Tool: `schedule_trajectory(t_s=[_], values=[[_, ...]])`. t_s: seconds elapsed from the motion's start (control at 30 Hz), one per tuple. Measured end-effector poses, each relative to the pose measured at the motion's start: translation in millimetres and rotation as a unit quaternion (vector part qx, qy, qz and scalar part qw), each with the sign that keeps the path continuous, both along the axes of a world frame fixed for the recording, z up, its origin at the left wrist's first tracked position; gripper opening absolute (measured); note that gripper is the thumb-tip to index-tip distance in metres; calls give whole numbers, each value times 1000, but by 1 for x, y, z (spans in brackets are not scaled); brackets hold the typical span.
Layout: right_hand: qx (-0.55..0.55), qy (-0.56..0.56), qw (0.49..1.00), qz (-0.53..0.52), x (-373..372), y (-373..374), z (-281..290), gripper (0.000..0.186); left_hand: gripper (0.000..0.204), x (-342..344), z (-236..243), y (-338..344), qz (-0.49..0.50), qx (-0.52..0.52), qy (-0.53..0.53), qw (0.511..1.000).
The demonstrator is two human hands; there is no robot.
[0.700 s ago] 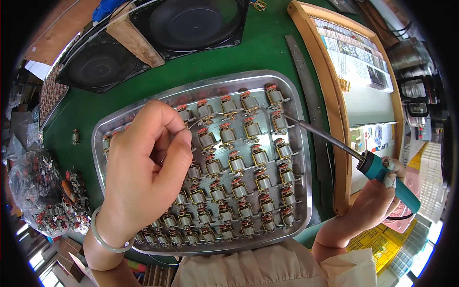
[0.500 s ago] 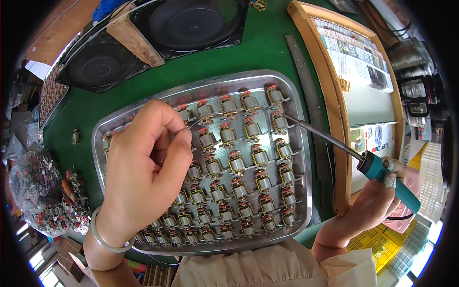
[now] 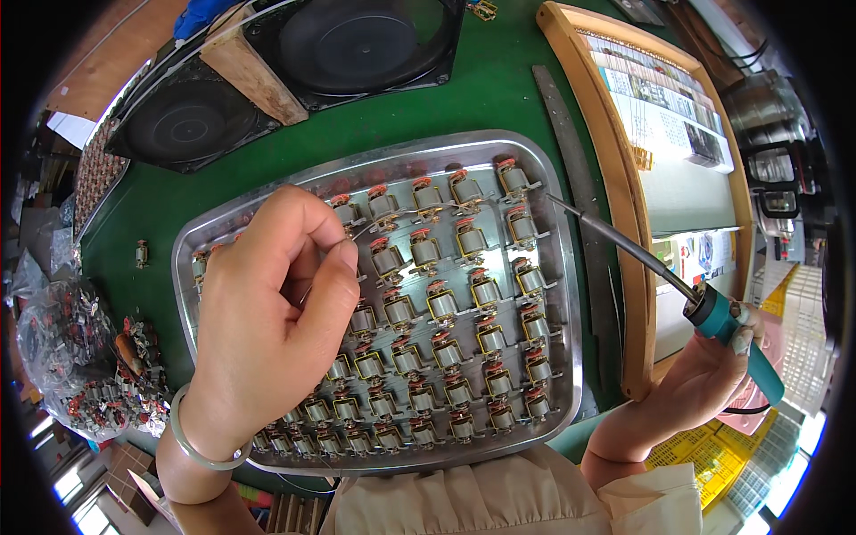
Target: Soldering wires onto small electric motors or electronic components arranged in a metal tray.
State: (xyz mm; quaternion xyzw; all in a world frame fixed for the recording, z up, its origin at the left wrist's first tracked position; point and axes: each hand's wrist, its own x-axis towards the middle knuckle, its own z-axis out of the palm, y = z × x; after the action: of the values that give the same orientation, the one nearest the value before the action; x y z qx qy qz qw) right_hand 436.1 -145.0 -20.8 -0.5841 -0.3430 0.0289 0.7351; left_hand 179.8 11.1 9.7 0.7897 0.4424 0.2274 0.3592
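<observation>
My right hand (image 3: pixel 709 379) grips the teal handle of a soldering iron (image 3: pixel 713 314). Its long metal shaft points up and left, and the tip is over the tray's right rim, beside the upper right parts. Over the left half of the metal tray (image 3: pixel 575 374), my left hand (image 3: pixel 267 312) is closed in a pinch on a thin silvery wire, likely solder wire (image 3: pixel 364 231). The wire's end sticks out beside the fingertips. Rows of small motor-like parts (image 3: pixel 442 305) with metal cores, yellow edges and reddish tops stand in the tray. My left hand hides several.
Two black fans (image 3: pixel 357 45) with a wooden block (image 3: pixel 254 76) between them stand at the back. A wooden-framed panel (image 3: pixel 615 178) and a dark metal strip (image 3: pixel 571 134) lie right. Left are a plastic bag of parts (image 3: pixel 67 334) and a single loose part (image 3: pixel 142 254).
The soldering iron's tip has moved right, off the part in the second row to the tray's rim. My right hand has shifted slightly right and down; my left hand is still.
</observation>
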Motion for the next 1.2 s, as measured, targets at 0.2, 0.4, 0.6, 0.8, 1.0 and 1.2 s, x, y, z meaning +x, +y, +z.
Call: schedule_trajectory(t_s=[0.2,0.4,0.6,0.8,1.0,1.2], values=[[-43,-21,996,69,-15,1,10,30,8,-4,-2,-1,6,-1,-1,1000],[-83,-4,986,145,-29,11,8,31,8,-6,-2,-2,6,-9,8,1000],[-81,17,993,87,-34,15,6,35,8,-7,-2,-2,-1,-14,5,1000],[-86,17,992,86,-34,15,7,35,8,-4,-1,-2,-11,-18,15,1000],[-90,1,993,82,-33,15,5,35,8,-7,1,-3,-10,-24,18,999],[-60,19,996,69,-38,16,9,36,8,-19,0,-4,14,-8,8,1000]])
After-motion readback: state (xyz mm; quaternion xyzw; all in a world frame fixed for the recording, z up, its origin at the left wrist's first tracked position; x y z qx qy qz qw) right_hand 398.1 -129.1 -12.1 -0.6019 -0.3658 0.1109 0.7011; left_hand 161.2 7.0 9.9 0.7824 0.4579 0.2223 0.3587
